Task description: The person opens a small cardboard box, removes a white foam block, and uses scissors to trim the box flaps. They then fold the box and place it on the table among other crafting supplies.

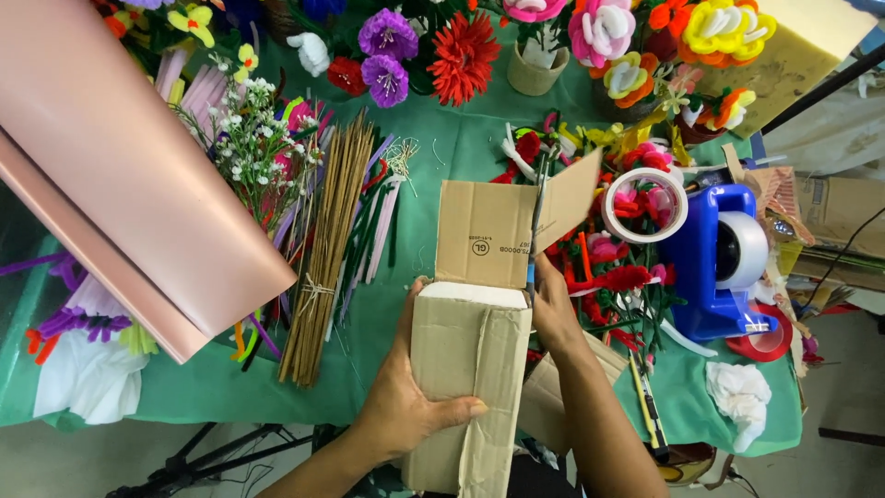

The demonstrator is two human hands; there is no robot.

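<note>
Box (470,369) lengthwise, flaps (probably) pointing away.

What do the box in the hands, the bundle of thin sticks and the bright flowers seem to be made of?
Box: brown corrugated cardboard, matte, with creased flaps; a white block, maybe foam, shows at its open end.
Stick bundle: probably bamboo or wood, pale tan, thin and straight.
Flowers: likely pipe cleaners, going by the fuzzy, wiry petals.

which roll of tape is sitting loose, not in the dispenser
The white roll standing open-centred just right of the cardboard box, with pink flowers showing through its hole. The other roll is mounted in the blue dispenser farther right.
</note>
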